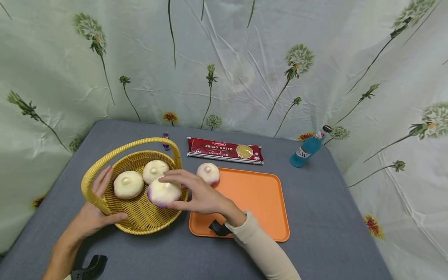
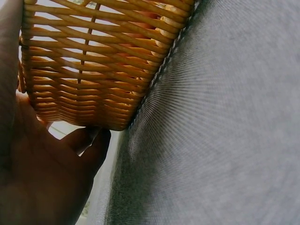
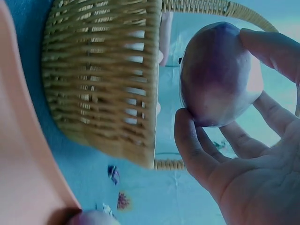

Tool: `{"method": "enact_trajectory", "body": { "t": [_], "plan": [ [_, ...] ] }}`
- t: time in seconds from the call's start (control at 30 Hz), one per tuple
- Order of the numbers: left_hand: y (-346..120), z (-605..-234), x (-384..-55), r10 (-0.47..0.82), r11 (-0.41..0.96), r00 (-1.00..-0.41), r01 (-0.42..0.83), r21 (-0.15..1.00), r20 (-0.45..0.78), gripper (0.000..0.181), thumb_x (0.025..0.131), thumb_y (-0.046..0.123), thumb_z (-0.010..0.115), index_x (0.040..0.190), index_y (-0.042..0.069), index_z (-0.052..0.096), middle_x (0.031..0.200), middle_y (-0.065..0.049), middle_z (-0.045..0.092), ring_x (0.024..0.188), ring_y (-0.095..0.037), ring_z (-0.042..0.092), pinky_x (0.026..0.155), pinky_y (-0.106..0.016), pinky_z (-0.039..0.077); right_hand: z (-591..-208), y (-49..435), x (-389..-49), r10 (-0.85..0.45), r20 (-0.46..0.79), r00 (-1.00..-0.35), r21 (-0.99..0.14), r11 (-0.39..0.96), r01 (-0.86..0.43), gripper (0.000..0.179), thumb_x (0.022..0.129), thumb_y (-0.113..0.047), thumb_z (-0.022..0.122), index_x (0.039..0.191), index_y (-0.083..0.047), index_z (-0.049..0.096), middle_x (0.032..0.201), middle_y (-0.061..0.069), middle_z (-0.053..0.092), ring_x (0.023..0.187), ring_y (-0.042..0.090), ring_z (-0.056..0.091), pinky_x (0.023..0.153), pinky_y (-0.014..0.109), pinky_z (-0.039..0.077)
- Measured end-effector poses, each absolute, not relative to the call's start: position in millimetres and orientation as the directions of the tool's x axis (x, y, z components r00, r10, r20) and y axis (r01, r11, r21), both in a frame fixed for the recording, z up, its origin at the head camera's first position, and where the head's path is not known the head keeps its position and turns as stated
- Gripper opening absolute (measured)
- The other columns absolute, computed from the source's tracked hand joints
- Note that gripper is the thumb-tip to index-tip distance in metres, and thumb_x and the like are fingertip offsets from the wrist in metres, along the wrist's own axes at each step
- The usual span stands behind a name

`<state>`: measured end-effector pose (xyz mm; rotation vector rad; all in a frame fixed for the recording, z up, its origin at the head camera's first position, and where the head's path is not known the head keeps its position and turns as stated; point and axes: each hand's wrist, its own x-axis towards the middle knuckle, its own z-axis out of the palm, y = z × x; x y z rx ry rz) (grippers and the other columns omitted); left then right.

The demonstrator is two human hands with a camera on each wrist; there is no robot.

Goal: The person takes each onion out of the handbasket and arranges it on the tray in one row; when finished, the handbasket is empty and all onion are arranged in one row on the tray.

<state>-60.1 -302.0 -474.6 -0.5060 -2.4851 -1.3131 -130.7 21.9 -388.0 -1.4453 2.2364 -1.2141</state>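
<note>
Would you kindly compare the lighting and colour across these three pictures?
Head view: fairly even light, pale sheen on the creased backdrop; left wrist view: the left hand in deep shade, light showing through the basket; right wrist view: a blue cast over the tabletop, a bright patch behind the right hand.

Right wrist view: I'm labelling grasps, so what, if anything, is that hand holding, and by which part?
The right hand holds a white-and-purple turnip by its rounded sides, thumb on one side and fingers on the opposite one.
</note>
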Motion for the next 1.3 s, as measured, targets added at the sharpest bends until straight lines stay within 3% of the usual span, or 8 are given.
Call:
{"method": "enact_trajectory", "body": {
  "t": [0.47, 0.87, 1.3],
  "plan": [
    [-302.4, -473.0, -59.7, 0.17, 0.524, -0.899, 0.43, 0.735, 0.404, 0.144, 0.044, 0.004, 0.096, 0.162, 0.007, 0.012, 0.166, -0.015, 0.005, 0.151, -0.009, 0.0, 0.109, -0.009, 0.005, -384.5, 38.7, -133.7, -0.789, 0.263, -0.556, -0.748, 0.198, -0.634, 0.056, 0.091, -0.022, 0.075, 0.143, -0.018, 0.054, 0.15, -0.001, 0.046, 0.139, 0.008, 0.04, 0.094, 0.027, 0.048],
    [-301.8, -472.0, -57.9, 0.176, 0.521, -0.902, 0.425, 0.74, 0.394, 0.142, 0.048, 0.008, 0.096, 0.162, 0.008, 0.011, 0.166, -0.016, 0.004, 0.152, -0.009, -0.001, 0.109, -0.01, 0.005, -385.8, 64.4, -135.6, -0.748, 0.241, -0.618, -0.818, 0.186, -0.544, 0.059, 0.091, -0.016, 0.075, 0.145, -0.02, 0.052, 0.154, 0.003, 0.042, 0.133, 0.017, 0.047, 0.095, 0.037, 0.053],
    [-302.0, -473.6, -58.5, 0.175, 0.514, -0.904, 0.422, 0.746, 0.391, 0.141, 0.049, 0.006, 0.095, 0.162, 0.009, 0.011, 0.166, -0.016, 0.003, 0.152, -0.009, -0.002, 0.109, -0.011, 0.004, -386.9, 88.1, -141.9, -0.702, 0.273, -0.658, -0.804, 0.21, -0.557, 0.061, 0.089, -0.012, 0.076, 0.145, -0.018, 0.052, 0.152, 0.005, 0.044, 0.134, 0.018, 0.047, 0.095, 0.036, 0.052]
  ]
}}
